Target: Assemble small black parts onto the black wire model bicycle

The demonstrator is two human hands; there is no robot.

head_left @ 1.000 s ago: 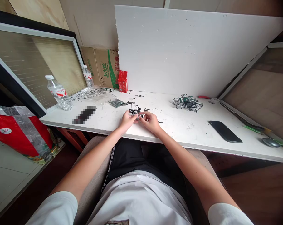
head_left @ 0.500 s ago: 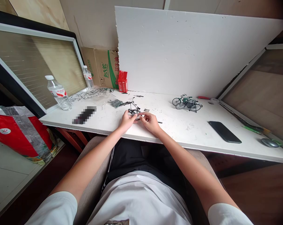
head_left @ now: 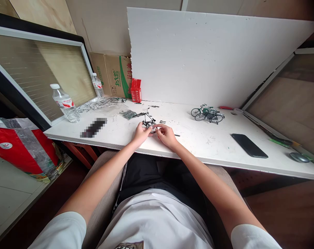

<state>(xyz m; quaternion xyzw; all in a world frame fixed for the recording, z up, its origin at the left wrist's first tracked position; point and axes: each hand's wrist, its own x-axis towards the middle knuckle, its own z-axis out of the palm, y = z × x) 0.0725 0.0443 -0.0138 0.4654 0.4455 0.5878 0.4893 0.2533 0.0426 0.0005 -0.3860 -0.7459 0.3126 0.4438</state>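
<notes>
A small black model bicycle is held just over the white table, near its front edge. My left hand is closed around the left and lower side of the model, thumb on its wheel. From the right, my right hand pinches at the same wheel with bent fingers; whether a tiny part sits between the fingertips is too small to tell. Two small black parts lie just behind my right hand. A thin dark rod rests to its right.
Finished-looking model bicycles stand at the right rear. A phone lies at front right. Left are a water bottle, a parts bag and black part frames. A red box stands before the white board.
</notes>
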